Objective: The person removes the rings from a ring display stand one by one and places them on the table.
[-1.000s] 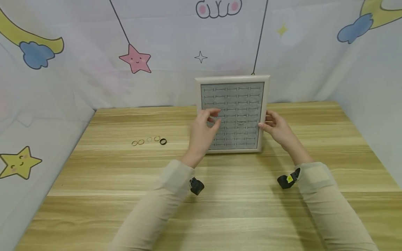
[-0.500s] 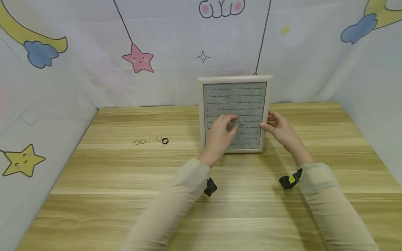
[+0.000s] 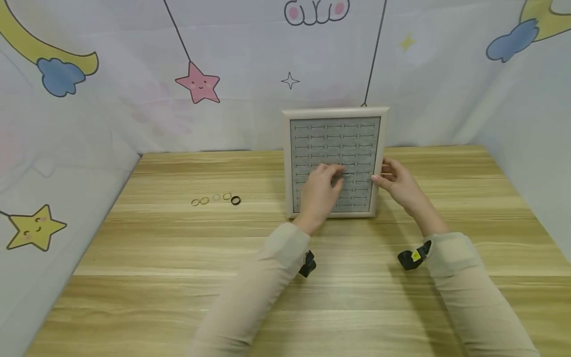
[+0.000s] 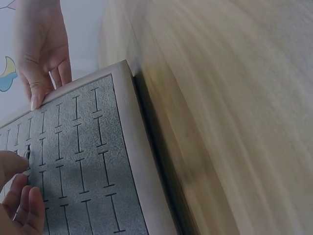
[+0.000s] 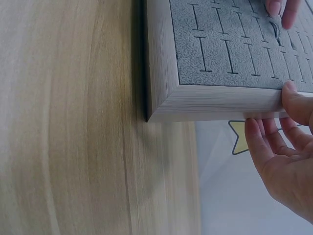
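Observation:
A ring display board (image 3: 334, 144) with grey slotted padding and a pale frame leans upright at the back of the table. One silver-looking ring (image 5: 275, 30) sits in a slot right of the board's middle. My left hand (image 3: 320, 191) is in front of the padding, thumb and forefinger parted, with the forefinger tip right at that ring, as the left wrist view shows. My right hand (image 3: 399, 186) holds the board's right edge, thumb on the front of the frame and fingers behind it.
Left of the board, several thin rings (image 3: 204, 201) and a black ring (image 3: 235, 200) lie in a row on the wooden table (image 3: 178, 258). A white cloth (image 3: 241, 114) printed with stars and clouds hangs behind.
My left hand has moved right across the board, from its left side to the ring in the slot. The right hand keeps its hold on the frame.

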Demonstrator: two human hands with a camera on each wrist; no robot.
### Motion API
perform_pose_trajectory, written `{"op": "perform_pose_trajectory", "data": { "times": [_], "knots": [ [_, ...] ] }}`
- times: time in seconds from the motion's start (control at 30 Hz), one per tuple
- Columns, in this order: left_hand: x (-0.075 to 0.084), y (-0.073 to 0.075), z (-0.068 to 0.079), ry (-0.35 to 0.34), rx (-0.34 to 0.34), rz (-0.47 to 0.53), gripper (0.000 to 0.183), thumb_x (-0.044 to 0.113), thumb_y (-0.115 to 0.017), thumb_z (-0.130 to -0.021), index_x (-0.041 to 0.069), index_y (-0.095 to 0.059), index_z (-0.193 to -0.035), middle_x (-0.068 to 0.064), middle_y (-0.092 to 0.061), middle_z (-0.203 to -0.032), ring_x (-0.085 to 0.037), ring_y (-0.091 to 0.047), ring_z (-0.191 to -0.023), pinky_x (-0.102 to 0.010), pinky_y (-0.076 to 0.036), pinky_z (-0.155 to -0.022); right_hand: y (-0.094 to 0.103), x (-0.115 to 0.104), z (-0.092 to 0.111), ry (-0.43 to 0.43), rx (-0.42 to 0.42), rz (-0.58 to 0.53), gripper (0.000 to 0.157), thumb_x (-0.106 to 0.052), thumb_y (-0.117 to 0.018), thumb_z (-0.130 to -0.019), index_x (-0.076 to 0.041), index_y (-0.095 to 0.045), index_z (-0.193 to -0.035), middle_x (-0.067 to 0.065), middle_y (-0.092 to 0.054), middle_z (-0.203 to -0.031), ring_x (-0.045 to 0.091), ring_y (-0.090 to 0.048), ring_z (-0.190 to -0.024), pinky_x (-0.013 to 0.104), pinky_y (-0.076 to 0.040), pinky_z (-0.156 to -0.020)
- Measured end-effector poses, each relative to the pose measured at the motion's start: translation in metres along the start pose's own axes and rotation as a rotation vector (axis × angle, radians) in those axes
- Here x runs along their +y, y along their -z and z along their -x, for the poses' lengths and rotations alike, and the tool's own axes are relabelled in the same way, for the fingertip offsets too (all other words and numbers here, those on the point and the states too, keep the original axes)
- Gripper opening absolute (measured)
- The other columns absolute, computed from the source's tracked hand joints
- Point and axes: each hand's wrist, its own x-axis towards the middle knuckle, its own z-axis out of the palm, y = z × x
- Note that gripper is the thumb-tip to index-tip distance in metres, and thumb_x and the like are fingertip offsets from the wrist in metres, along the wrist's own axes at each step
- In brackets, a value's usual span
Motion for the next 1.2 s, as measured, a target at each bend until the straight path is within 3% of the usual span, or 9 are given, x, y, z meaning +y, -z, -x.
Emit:
{"op": "perform_pose_trajectory", "data": {
  "times": [0.3, 0.83, 1.2],
  "knots": [
    [0.0076, -0.0014, 0.0023, -0.014, -0.042, -0.110, 0.023, 0.027, -0.060, -0.093, 0.024, -0.066, -0.115, 0.004, -0.063, -0.110, -0.012, -0.059, -0.095, -0.020, -0.047, -0.062, 0.0006, -0.0003, 0.0008, -0.003, 0.002, 0.005, 0.062, -0.017, -0.050, -0.098, 0.003, -0.019, -0.148, 0.031, -0.036, -0.142, 0.044, -0.038, -0.133, 0.054, -0.034, -0.109],
    [0.0079, -0.0035, -0.0002, -0.004, -0.064, -0.158, 0.020, 0.028, -0.057, -0.095, 0.023, -0.064, -0.113, 0.005, -0.061, -0.111, -0.011, -0.058, -0.096, -0.024, -0.052, -0.068, 0.0007, 0.0012, 0.0008, -0.009, -0.001, 0.003, 0.065, -0.021, -0.050, -0.098, 0.002, -0.017, -0.149, 0.031, -0.034, -0.144, 0.045, -0.035, -0.134, 0.055, -0.033, -0.110],
    [0.0067, -0.0018, -0.0021, -0.018, -0.076, -0.143, 0.015, 0.028, -0.054, -0.096, 0.020, -0.063, -0.105, 0.003, -0.059, -0.105, -0.012, -0.056, -0.092, -0.025, -0.050, -0.066, 0.0014, 0.0015, 0.0005, -0.012, -0.006, 0.004, 0.065, -0.019, -0.050, -0.098, 0.001, -0.016, -0.149, 0.030, -0.034, -0.145, 0.045, -0.035, -0.135, 0.055, -0.033, -0.111]
  ]
}}
